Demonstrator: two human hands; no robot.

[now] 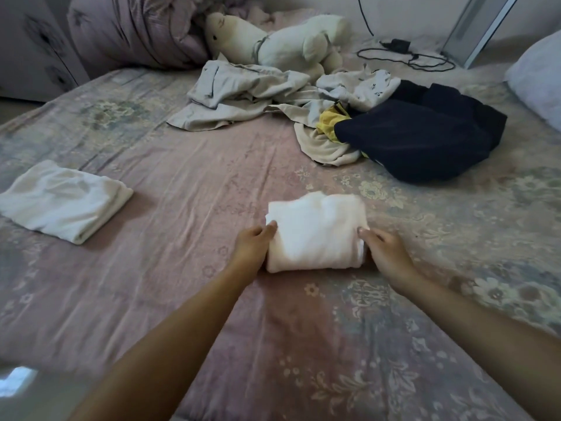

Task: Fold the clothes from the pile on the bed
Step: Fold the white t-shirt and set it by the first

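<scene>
While I've got both arms stretched out over the bed [188, 165], each hand is on one end of the folded white garment [315, 235] sitting in the middle of the bedspread, a bit toward the near edge. My left hand [253, 243] holds its left end with the thumb on top and the other fingers tucked under out of sight. My right hand [384, 249] grips the right end the same way, fingers curled against the side of the bundle. The cloth is a bit blurry so I can't make out what kind of garment it is.

Over by the left edge there's another folded white piece [63, 202], lying flat and well apart from the one I'm holding.

The unfolded pile is further back toward the far side: crumpled beige-grey clothes [239, 92], a pale printed piece [361, 86], something yellow [331, 121] poking out, and a dark navy garment [425, 135] on the right of the heap.

Behind the pile a white plush toy [273, 41] lies on its side, a bunched-up duvet [133, 28] fills the far left corner, a black charger with its cable [403, 51] sits at the far right, and a pale pillow [537, 77] is at the right edge.
</scene>
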